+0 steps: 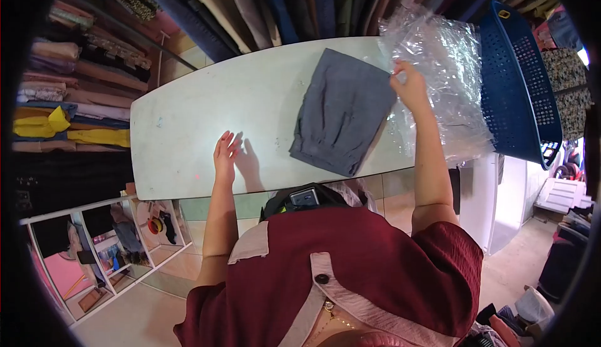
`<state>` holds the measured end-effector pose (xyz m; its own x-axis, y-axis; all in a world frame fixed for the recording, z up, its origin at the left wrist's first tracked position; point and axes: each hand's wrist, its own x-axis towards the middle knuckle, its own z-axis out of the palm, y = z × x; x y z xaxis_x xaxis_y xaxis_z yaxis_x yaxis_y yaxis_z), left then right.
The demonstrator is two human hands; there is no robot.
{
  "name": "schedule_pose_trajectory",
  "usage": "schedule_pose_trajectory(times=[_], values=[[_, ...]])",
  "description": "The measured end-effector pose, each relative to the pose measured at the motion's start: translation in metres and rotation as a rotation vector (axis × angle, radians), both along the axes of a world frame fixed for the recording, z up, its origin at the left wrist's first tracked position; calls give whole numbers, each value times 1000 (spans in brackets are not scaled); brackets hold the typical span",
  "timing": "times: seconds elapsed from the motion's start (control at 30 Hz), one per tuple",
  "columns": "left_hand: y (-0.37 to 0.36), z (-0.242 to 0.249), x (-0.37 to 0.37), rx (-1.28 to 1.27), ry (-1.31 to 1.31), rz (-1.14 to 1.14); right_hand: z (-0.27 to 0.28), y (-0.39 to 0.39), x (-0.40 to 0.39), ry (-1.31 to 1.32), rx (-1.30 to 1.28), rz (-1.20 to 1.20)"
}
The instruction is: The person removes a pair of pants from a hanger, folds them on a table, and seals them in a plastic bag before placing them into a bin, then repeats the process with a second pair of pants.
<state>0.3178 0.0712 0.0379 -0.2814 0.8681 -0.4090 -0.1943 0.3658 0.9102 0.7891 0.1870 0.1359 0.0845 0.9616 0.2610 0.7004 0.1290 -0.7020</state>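
Note:
Folded grey trousers [344,112] lie slightly askew on the white table, a gathered waistband on the edge facing me. My right hand [410,87] is at their upper right corner, where the cloth borders a pile of clear plastic bags [444,78]. Its thumb and fingers are curled together in a pinch; whether they grip cloth, plastic or nothing cannot be made out. My left hand [226,154] is over the table's left part, fingers apart and holding nothing. It casts a shadow beside it and is well apart from the trousers.
The white table [181,122] has rounded corners. A blue perforated basket [516,84] stands at its right end, beyond the plastic. Hanging trousers [269,9] line the far edge. Stacked folded clothes [69,90] fill shelves at left. A white-framed rack [113,253] stands lower left.

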Motion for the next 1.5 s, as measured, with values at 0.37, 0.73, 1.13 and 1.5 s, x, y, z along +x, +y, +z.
schedule_pose_trajectory(times=[0.37,0.73,1.13,1.5], values=[[25,24,-92,-29,-308,17,-61,-53,-269,-150,-190,664],[28,-1,-165,-219,-134,-289,-86,-76,-373,-413,-265,980],[66,59,-273,146,-799,191,-87,-64,-344,-408,-421,135],[70,237,-212,956,267,-644,-107,-31,-320,317,-356,-2]])
